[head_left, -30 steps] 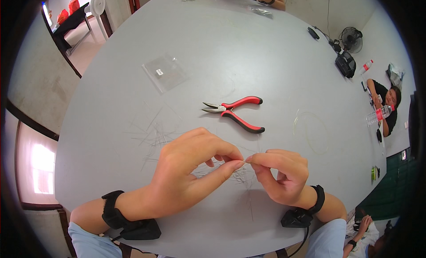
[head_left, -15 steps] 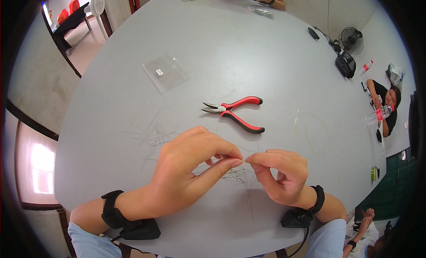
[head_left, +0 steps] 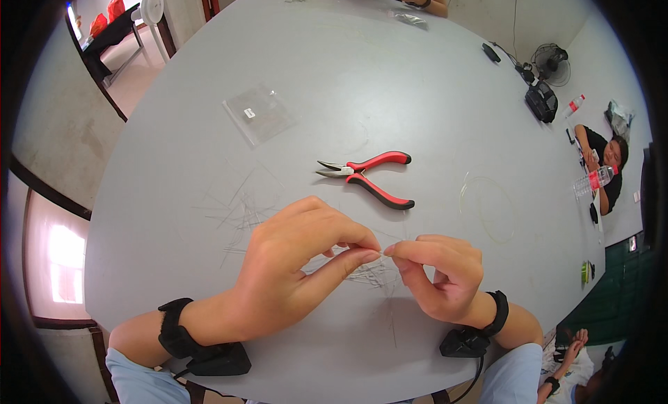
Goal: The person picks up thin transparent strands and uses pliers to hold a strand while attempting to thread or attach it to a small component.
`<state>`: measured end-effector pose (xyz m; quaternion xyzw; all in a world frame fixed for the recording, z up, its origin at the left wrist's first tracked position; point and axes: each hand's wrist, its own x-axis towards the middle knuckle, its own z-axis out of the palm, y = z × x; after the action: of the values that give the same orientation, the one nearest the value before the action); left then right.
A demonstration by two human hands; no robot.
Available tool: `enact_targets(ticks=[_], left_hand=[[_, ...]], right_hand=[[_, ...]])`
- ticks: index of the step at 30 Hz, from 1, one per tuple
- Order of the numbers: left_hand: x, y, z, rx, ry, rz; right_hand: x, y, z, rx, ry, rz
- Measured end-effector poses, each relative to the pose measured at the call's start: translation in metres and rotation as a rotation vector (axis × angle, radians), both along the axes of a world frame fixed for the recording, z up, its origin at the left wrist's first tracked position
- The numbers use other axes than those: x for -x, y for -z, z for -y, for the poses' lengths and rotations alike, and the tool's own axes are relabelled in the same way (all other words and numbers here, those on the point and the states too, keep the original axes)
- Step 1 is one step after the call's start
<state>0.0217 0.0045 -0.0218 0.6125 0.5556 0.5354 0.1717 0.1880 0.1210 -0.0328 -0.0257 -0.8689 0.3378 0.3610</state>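
Note:
Over the near middle of the grey table, my left hand and my right hand meet fingertip to fingertip. Each thumb and forefinger is closed in a pinch; what lies between the tips is too small to make out. Under and between the hands is a heap of thin, silvery wire-like pieces, partly hidden by my fingers. More thin straight pieces are scattered beyond my left hand. Bent-nose pliers with red and black handles lie with jaws apart, just beyond my fingertips.
A clear zip bag with a white label lies farther back. To the right is a loop of fine clear line. Co-workers sit at the far edge and at the right, near plastic bottles and a black pouch.
Both my hands keep almost the same pinched position. At the lower right, another person's hands have shifted slightly.

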Motion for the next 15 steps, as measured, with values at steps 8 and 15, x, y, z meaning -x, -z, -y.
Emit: enact_targets(ticks=[8, 15], left_hand=[[-0.0004, 0.0013, -0.0005, 0.014, 0.002, 0.003], [0.0, 0.0012, -0.0005, -0.002, -0.005, 0.005]], right_hand=[[0.0003, -0.0022, 0.0012, -0.003, 0.003, 0.002], [-0.0001, -0.0009, 0.0012, 0.006, 0.0, 0.008]])
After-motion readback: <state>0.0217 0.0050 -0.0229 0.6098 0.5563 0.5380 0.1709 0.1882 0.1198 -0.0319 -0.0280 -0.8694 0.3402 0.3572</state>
